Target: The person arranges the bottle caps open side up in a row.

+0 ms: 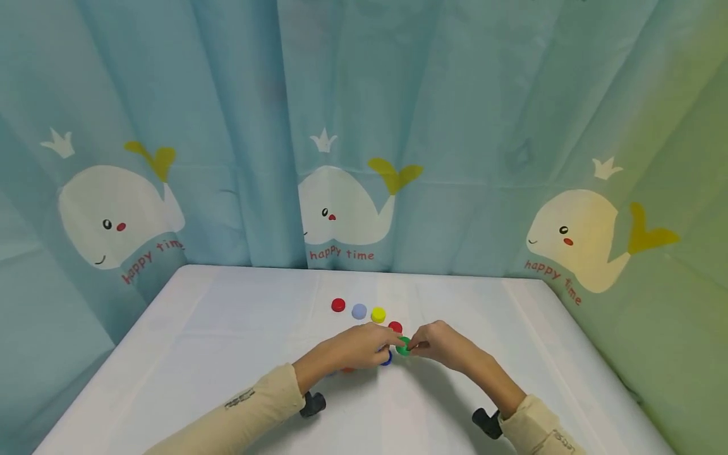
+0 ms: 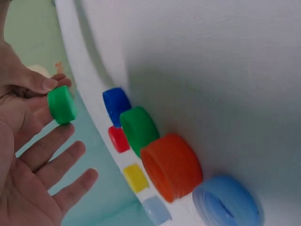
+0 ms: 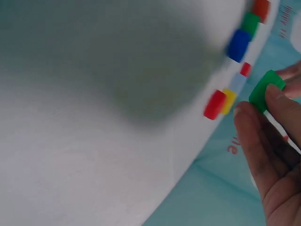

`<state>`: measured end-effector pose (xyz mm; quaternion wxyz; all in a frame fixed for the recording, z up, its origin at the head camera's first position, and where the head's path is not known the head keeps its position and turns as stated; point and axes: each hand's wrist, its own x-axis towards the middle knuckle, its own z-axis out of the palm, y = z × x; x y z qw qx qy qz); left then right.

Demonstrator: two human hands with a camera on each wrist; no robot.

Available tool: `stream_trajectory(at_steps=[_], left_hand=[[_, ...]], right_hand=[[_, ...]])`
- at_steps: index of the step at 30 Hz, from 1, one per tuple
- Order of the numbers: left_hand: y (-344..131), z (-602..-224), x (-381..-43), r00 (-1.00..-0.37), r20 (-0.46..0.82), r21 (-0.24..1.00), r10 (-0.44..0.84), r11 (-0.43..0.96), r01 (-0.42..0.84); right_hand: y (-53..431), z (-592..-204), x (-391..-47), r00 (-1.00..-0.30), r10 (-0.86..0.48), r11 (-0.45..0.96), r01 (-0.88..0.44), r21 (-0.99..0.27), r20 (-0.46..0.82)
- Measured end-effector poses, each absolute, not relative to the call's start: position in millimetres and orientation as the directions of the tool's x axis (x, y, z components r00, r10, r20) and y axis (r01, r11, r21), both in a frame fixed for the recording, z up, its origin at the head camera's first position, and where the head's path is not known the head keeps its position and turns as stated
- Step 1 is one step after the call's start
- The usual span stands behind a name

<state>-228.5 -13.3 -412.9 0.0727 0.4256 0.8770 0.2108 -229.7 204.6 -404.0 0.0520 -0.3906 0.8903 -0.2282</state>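
Between my two hands, above the table, is a green bottle cap [image 1: 404, 346]. My right hand [image 1: 446, 344] pinches this cap [image 3: 263, 94] from the right, thumb laid over it and a fingertip near its lower edge. From the other side, my left hand [image 1: 361, 346] holds it at the thumb and index finger, its other fingers spread in the left wrist view. Below, a dark blue cap [image 2: 116, 107], a second green cap [image 2: 140, 131], an orange cap [image 2: 171, 167] and a large light blue cap [image 2: 228, 202] stand in a row. My left hand partly hides this row in the head view.
Farther back on the white table [image 1: 227, 316] lie a red cap [image 1: 338, 304], a pale blue cap [image 1: 359, 311], a yellow cap [image 1: 378, 315] and another red cap [image 1: 395, 327]. A blue curtain [image 1: 483, 126] with whale prints hangs behind the table.
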Motion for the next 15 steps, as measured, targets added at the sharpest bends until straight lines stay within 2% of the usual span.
stream_trajectory(at_steps=[3, 15], left_hand=[[-9, -417, -230, -0.623, 0.022, 0.413, 0.782, 0.561, 0.717], [-5, -426, -230, -0.613, -0.008, 0.278, 0.790, 0.590, 0.758]], right_hand=[[204, -407, -232, -0.671, -0.740, 0.592, -0.687, -0.421, 0.056], [196, -416, -235, -0.667, -0.744, 0.624, -0.674, -0.396, -0.039]])
